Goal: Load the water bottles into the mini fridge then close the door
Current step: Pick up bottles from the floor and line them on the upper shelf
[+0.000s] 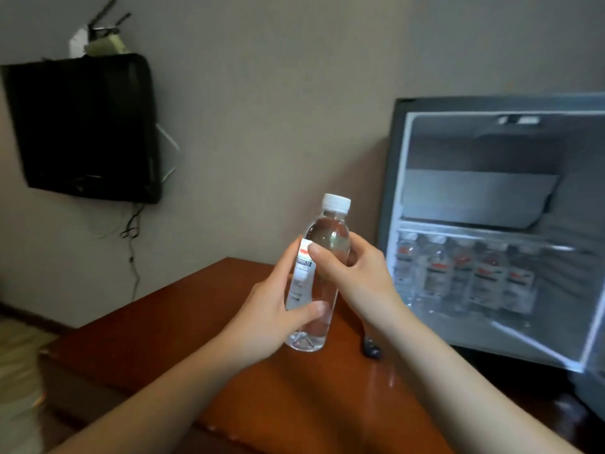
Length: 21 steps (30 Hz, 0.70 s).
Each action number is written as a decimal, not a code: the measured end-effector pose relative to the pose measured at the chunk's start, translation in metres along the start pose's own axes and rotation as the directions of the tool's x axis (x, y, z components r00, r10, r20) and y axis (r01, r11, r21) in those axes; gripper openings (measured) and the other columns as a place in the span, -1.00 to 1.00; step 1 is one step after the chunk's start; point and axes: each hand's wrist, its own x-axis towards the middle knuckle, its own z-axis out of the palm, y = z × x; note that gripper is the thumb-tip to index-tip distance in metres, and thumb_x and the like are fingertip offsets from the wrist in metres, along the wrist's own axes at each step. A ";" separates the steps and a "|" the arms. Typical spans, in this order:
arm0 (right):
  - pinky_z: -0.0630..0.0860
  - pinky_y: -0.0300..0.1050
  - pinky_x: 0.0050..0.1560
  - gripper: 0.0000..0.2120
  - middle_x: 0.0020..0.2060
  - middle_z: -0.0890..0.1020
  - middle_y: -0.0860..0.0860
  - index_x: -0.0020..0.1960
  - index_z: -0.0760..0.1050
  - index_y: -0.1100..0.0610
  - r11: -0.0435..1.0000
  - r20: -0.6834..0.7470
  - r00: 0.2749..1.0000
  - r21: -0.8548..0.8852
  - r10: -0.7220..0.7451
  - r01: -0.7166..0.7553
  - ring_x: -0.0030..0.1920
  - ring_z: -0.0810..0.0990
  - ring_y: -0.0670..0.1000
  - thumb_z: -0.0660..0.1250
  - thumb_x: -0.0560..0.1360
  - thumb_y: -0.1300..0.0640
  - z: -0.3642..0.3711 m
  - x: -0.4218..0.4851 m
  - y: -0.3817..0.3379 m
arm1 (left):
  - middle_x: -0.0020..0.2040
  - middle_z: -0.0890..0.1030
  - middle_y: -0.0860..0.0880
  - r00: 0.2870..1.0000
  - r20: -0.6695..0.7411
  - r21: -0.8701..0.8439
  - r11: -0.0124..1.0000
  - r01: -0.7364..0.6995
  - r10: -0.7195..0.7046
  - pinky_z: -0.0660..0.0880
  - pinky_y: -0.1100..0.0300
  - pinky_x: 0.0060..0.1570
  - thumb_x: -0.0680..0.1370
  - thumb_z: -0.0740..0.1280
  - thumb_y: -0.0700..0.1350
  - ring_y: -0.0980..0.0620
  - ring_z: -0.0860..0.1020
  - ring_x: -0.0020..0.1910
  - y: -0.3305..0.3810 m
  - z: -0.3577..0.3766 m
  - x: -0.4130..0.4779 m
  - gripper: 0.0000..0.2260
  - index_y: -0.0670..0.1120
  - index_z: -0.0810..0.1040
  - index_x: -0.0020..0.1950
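A clear water bottle (324, 237) with a white cap and a white-and-red label is held upright in the air above the table. My left hand (271, 309) grips its lower half, thumb across the front. My right hand (357, 273) grips its upper half from the right, thumb on the label. To the right stands the black mini fridge (393, 165), open toward me. Several labelled water bottles (465, 273) stand in a row on its lower shelf. The upper shelf (474, 194) shows nothing on it. The door itself is mostly out of frame at the right.
A glossy reddish-brown table (203, 322) lies under my hands, with a small dark object (371, 348) near the fridge's foot. A black box (85, 126) with hanging cables is mounted on the grey wall at the left.
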 end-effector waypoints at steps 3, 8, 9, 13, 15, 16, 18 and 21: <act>0.58 0.01 0.14 -0.71 -0.03 0.69 -0.01 0.12 0.53 0.08 0.997 0.025 0.999 -0.067 0.041 -0.040 -0.01 0.67 -0.06 0.44 0.43 0.05 -0.041 0.026 -0.008 | 0.20 0.51 0.35 0.997 0.005 -0.026 0.997 -0.071 0.072 0.44 0.33 0.20 0.47 0.42 -0.13 0.36 0.48 0.21 0.010 0.028 0.041 -0.29 0.46 0.10 0.33; 0.57 -0.13 -0.03 -0.61 0.00 0.64 -0.04 0.23 0.44 0.05 0.985 -0.015 0.996 -0.148 0.085 -0.086 0.00 0.64 -0.09 0.44 0.44 0.11 -0.099 0.051 -0.010 | 0.22 0.52 0.32 0.988 -0.011 -0.047 0.987 -0.157 0.156 0.43 0.38 0.14 0.47 0.41 -0.13 0.36 0.49 0.19 0.028 0.070 0.103 -0.29 0.35 0.11 0.43; 0.53 -0.19 -0.12 -0.63 -0.02 0.65 -0.03 0.21 0.45 0.06 0.981 -0.035 0.995 -0.170 0.091 -0.095 -0.04 0.63 -0.08 0.43 0.44 0.10 -0.108 0.057 -0.010 | 0.23 0.54 0.26 0.986 -0.018 -0.061 0.984 -0.169 0.168 0.47 0.30 0.15 0.47 0.42 -0.13 0.31 0.52 0.18 0.030 0.079 0.116 -0.29 0.31 0.13 0.44; 0.40 -0.29 -0.31 -0.76 -0.13 0.65 -0.01 0.10 0.51 0.07 0.963 -0.137 0.989 -0.257 0.050 -0.085 -0.23 0.57 -0.13 0.42 0.46 0.09 -0.143 0.093 -0.008 | 0.26 0.54 0.12 0.989 -0.040 -0.112 0.983 -0.148 0.144 0.51 0.11 0.20 0.45 0.43 -0.12 0.15 0.54 0.19 0.036 0.110 0.168 -0.30 0.19 0.15 0.47; 0.41 -0.28 -0.33 -0.78 -0.19 0.62 -0.04 0.09 0.53 0.08 0.960 -0.196 0.980 -0.266 0.033 -0.086 -0.26 0.56 -0.14 0.41 0.46 0.08 -0.157 0.112 -0.007 | 0.25 0.52 0.10 0.991 -0.047 -0.133 0.983 -0.131 0.125 0.50 0.11 0.20 0.48 0.41 -0.12 0.09 0.53 0.21 0.039 0.123 0.193 -0.38 0.14 0.22 0.45; 0.43 -0.25 -0.30 -0.77 -0.21 0.61 -0.05 0.09 0.53 0.09 0.962 -0.228 0.973 -0.256 0.036 -0.095 -0.24 0.57 -0.12 0.41 0.46 0.08 -0.163 0.120 -0.005 | 0.24 0.52 0.10 0.991 -0.049 -0.147 0.981 -0.127 0.121 0.49 0.11 0.20 0.49 0.40 -0.12 0.07 0.52 0.23 0.041 0.130 0.203 -0.44 0.14 0.25 0.41; 0.51 -0.12 -0.17 -0.77 -0.18 0.62 -0.05 0.07 0.54 0.06 0.959 -0.283 0.959 -0.263 0.026 -0.104 -0.14 0.61 -0.03 0.43 0.44 0.05 -0.173 0.135 0.000 | 0.29 0.49 0.08 0.991 -0.072 -0.140 0.983 -0.118 0.109 0.45 0.12 0.24 0.53 0.34 -0.11 0.04 0.48 0.28 0.041 0.145 0.218 -0.47 0.12 0.23 0.44; 0.53 0.10 0.12 -0.68 -0.02 0.63 -0.01 0.10 0.49 0.03 0.897 -0.328 0.945 -0.421 -0.011 -0.136 0.06 0.60 0.07 0.44 0.41 -0.04 -0.184 0.156 0.010 | 0.48 0.29 0.03 0.992 -0.098 -0.087 0.992 -0.087 0.079 0.30 0.17 0.35 0.59 0.25 -0.10 0.02 0.31 0.43 0.034 0.167 0.230 -0.41 0.10 0.03 0.53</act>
